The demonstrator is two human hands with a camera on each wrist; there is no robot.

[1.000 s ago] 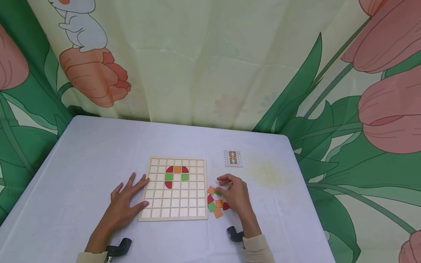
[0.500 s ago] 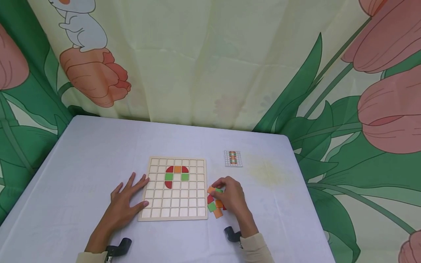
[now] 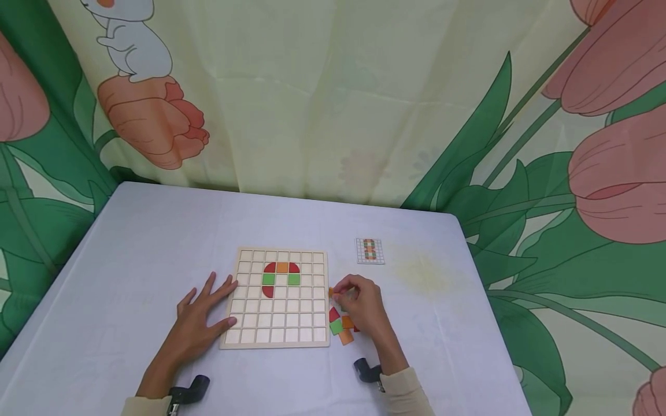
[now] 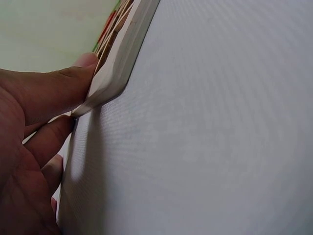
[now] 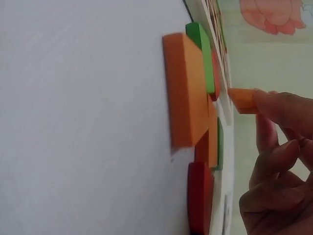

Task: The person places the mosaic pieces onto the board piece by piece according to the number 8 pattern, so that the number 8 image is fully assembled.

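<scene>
My right hand [image 3: 365,301] pinches a small orange tile [image 5: 242,101] between thumb and finger, raised off the table beside the board's right edge. Below that hand lies a loose pile: green tile [image 3: 336,327], orange tile [image 3: 346,337] and red tile [image 3: 333,314], plus others partly hidden by the hand. My left hand [image 3: 200,320] rests with fingers spread, thumb and fingertips touching the left edge of a wooden grid board [image 3: 277,321]. Red rounded pieces, green squares and an orange square [image 3: 282,267] sit in the upper middle cells of the board.
A small card [image 3: 370,251] printed with a coloured grid pattern lies beyond the right hand. White cloth [image 3: 171,231] covers the table, and a curtain [image 3: 312,115] with tulips and a rabbit hangs behind it. Black wrist-worn devices [image 3: 190,390] show at both wrists.
My right hand moved left to the top of the pile and lifted an orange tile from it towards the board. The left hand keeps its place at the board's edge.
</scene>
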